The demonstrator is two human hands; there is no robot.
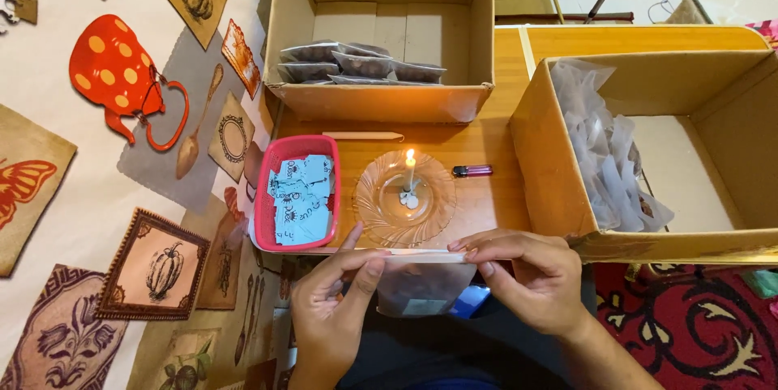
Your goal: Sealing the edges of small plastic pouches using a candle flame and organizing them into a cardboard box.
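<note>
The light, limp plastic pouch (pixel 423 286) is pinched at its top edge by both hands (pixel 336 297) (pixel 531 268), near the candle (pixel 410 173).

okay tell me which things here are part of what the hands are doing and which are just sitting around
In use: left hand and right hand pinching the top edge of a clear pouch; lit candle on glass dish.

Sitting around: lighter, pink tray of blue slips, box of filled pouches, box of empty bags, stick.
</note>
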